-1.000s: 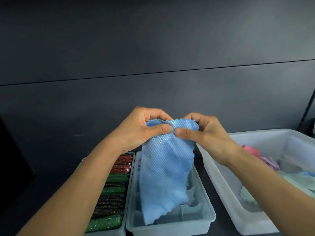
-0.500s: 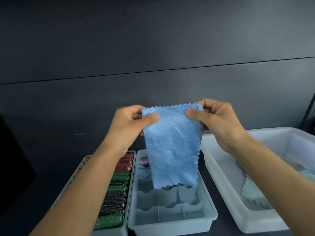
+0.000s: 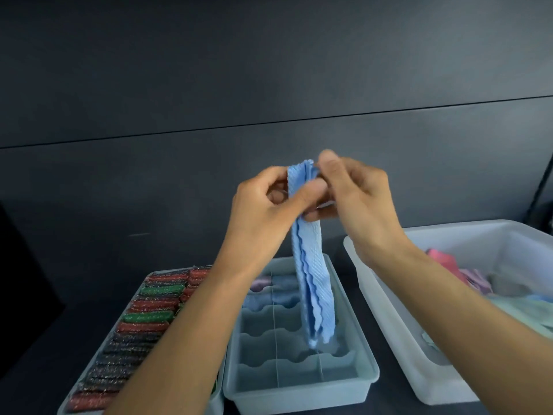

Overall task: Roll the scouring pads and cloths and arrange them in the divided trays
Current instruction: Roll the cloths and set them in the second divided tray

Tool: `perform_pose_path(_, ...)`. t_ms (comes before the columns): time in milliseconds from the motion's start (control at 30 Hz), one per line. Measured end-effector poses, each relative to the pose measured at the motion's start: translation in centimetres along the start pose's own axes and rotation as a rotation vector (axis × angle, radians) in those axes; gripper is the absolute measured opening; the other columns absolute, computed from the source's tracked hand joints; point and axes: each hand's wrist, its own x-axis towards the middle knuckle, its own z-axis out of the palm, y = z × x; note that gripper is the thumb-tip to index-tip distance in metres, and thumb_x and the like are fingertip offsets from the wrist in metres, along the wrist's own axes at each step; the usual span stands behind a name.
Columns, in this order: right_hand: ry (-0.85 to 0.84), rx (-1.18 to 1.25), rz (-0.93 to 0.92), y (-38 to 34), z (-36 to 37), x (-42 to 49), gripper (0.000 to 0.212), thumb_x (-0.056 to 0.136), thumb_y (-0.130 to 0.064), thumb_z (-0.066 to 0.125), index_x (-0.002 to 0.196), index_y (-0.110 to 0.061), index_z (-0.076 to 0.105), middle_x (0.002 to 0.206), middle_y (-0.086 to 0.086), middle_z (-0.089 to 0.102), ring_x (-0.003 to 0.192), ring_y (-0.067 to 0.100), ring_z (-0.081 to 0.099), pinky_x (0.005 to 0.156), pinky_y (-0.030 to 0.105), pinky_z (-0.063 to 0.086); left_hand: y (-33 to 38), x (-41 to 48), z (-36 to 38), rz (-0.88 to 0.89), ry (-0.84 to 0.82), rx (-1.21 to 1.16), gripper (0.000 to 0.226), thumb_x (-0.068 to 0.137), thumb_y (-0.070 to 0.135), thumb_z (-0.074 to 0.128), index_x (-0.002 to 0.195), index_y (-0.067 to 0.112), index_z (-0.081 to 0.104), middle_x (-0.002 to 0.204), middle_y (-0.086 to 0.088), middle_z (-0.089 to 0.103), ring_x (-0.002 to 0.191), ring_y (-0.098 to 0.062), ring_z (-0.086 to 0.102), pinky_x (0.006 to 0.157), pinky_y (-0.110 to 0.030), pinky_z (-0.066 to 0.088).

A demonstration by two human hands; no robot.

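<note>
A light blue cloth (image 3: 314,283), folded into a narrow strip with wavy edges, hangs down over the middle divided tray (image 3: 363,371). My left hand (image 3: 263,211) and my right hand (image 3: 356,202) both pinch its top end, close together, above the trays. The middle tray holds a few rolled cloths (image 3: 278,290) in its far compartments; its near compartments hold nothing. The left tray (image 3: 217,404) is packed with several rolled red, green and black scouring pads (image 3: 143,322).
A large white bin (image 3: 401,339) at the right holds loose pink, purple, grey and pale green cloths (image 3: 484,284). All three containers sit on a dark surface in front of a dark wall.
The cloth was spread flat between my hands; now it is folded lengthwise into a narrow hanging strip, and my hands have come together at its top.
</note>
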Motion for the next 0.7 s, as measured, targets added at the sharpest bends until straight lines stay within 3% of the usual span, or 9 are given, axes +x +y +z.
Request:
perform_pose_path(100,-0.026,0.038,0.036,-0.2,-0.5,-0.3,0.044,0.101,-0.036,0.042,0.087,-0.006,0.070,0.077,0.018,0.070,0.068,0.022,0.068,0.064,0.035,0.059,-0.5,0.1,-0.2,-0.003,0.017,0.052,0.027,0.078,0.016,0.081,0.101,0.018,0.067,0.090,0.004,0.074,0.083,-0.010,0.071,0.076,-0.030,0.059)
perform_pose_path(200,-0.002,-0.081,-0.088,0.1,-1.7,0.7,0.010,0.092,-0.017,0.062,0.089,-0.015,0.071,0.077,0.006,0.070,0.067,0.015,0.064,0.068,0.033,0.056,-1.0,0.8,-0.9,0.003,0.054,0.040,0.011,0.087,0.006,0.069,0.095,0.013,0.069,0.091,-0.008,0.074,0.085,-0.024,0.071,0.080,-0.038,0.057)
perform_pose_path(233,-0.006,-0.118,-0.101,0.2,-2.3,1.3,0.013,0.083,-0.016,0.071,0.095,-0.019,0.070,0.083,0.001,0.068,0.071,0.012,0.062,0.071,0.030,0.053,-1.1,0.9,-1.2,0.001,0.033,0.018,0.011,0.087,0.004,0.067,0.095,0.012,0.070,0.092,-0.008,0.074,0.086,-0.025,0.071,0.080,-0.037,0.057)
perform_pose_path(267,-0.050,-0.142,-0.077,0.4,-2.9,1.8,0.032,0.074,-0.019,0.077,0.104,-0.023,0.066,0.091,-0.001,0.067,0.079,0.010,0.063,0.075,0.026,0.052,-1.1,1.0,-1.3,-0.004,-0.007,-0.017,0.012,0.088,0.003,0.066,0.096,0.011,0.070,0.092,-0.006,0.075,0.085,-0.021,0.071,0.078,-0.032,0.058)
perform_pose_path(333,-0.253,-0.145,0.037,0.4,-3.3,2.4,0.054,0.065,-0.021,0.083,0.115,-0.019,0.062,0.105,0.001,0.069,0.093,0.010,0.066,0.081,0.021,0.051,-0.9,1.0,-1.5,-0.001,-0.081,-0.064,0.013,0.088,0.001,0.066,0.098,0.009,0.070,0.089,0.000,0.075,0.082,-0.013,0.071,0.074,-0.023,0.054)
perform_pose_path(433,-0.375,-0.069,0.087,0.0,-2.5,2.5,0.034,0.074,-0.007,0.078,0.107,-0.006,0.068,0.099,0.005,0.074,0.088,0.015,0.071,0.075,0.020,0.053,-1.3,1.0,-1.4,0.000,-0.046,-0.184,0.016,0.090,0.011,0.066,0.106,0.010,0.069,0.093,0.002,0.074,0.086,-0.010,0.070,0.075,-0.024,0.053)
perform_pose_path(533,-0.311,-0.019,0.070,-0.3,-2.2,3.2,0.025,0.079,-0.002,0.073,0.103,-0.005,0.069,0.090,0.004,0.075,0.080,0.015,0.072,0.069,0.021,0.054,-2.7,0.3,-1.3,-0.154,-0.140,-0.340,0.049,0.082,0.041,0.069,0.120,0.010,0.062,0.109,-0.002,0.073,0.102,-0.017,0.070,0.090,-0.036,0.055)
perform_pose_path(600,-0.311,-0.048,0.080,-0.6,-2.1,3.7,0.022,0.080,-0.003,0.073,0.101,-0.007,0.070,0.086,0.000,0.075,0.077,0.013,0.072,0.065,0.019,0.053,-4.0,-1.1,-0.5,-0.297,-0.258,-0.268,0.050,0.078,0.046,0.069,0.115,0.011,0.065,0.110,-0.003,0.074,0.104,-0.019,0.070,0.096,-0.041,0.052)
perform_pose_path(700,-0.281,-0.080,0.101,-0.6,-2.1,4.3,0.022,0.079,-0.006,0.074,0.101,-0.011,0.070,0.088,-0.003,0.075,0.080,0.010,0.072,0.064,0.017,0.052,-5.9,-3.1,0.6,-0.461,-0.279,-0.254,0.045,0.074,0.043,0.070,0.101,0.008,0.071,0.102,-0.008,0.076,0.093,-0.022,0.072,0.083,-0.035,0.055)
